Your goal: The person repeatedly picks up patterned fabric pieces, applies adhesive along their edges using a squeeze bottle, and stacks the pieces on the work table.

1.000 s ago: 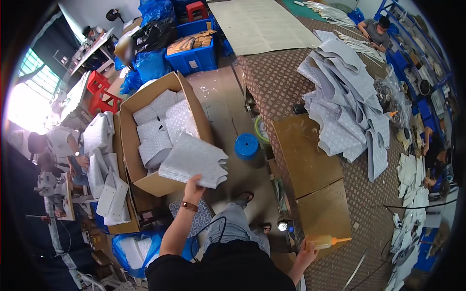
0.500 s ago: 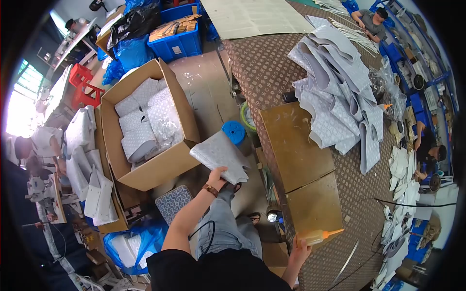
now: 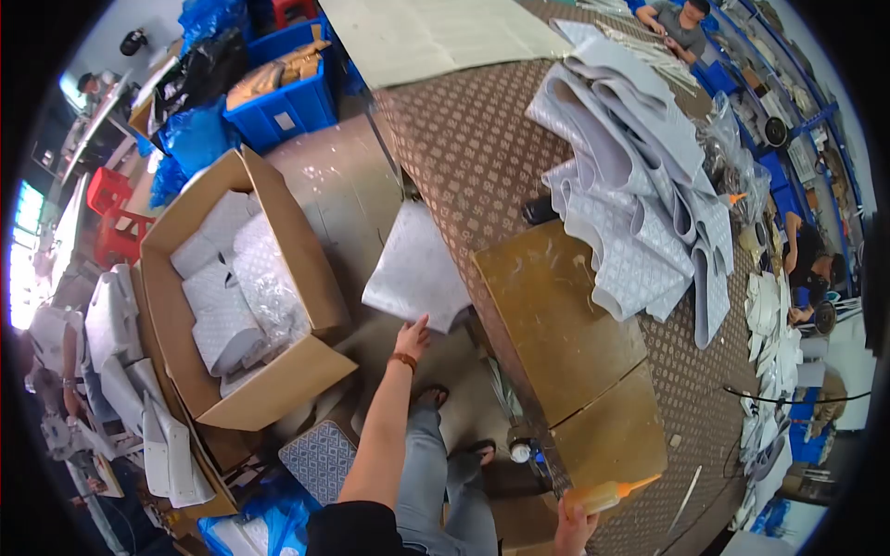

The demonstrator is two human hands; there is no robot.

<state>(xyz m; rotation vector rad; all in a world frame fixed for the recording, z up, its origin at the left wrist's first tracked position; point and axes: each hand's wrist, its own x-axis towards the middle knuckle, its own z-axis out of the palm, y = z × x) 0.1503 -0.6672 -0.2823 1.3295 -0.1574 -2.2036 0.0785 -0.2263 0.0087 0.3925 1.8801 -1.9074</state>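
My left hand (image 3: 413, 339), wearing a brown wrist strap, reaches forward with its fingers stretched out at the lower edge of a grey patterned sheet (image 3: 417, 267). No grip on the sheet shows; whether the fingertips still touch it I cannot tell. The sheet is spread beside the table edge, and what lies under it is hidden. At the bottom right, my right hand (image 3: 576, 526) is closed around a squeeze bottle (image 3: 596, 500) of yellowish liquid with an orange nozzle. That bottle points right, over the near end of a brown board (image 3: 565, 324) on the table.
Long wavy grey strips (image 3: 630, 176) are heaped on the patterned table (image 3: 464, 120). To the left stands an open cardboard box (image 3: 227, 408) with rolled grey pieces and clear plastic. A blue crate (image 3: 283, 116) is behind it, a patterned stool (image 3: 318, 461) nearer me. Other people work at the sides.
My left hand has gone from gripping the folded sheet to stretched fingers; the sheet has moved forward and opened out, covering the blue round lid. My right hand still holds the bottle. The view has shifted.
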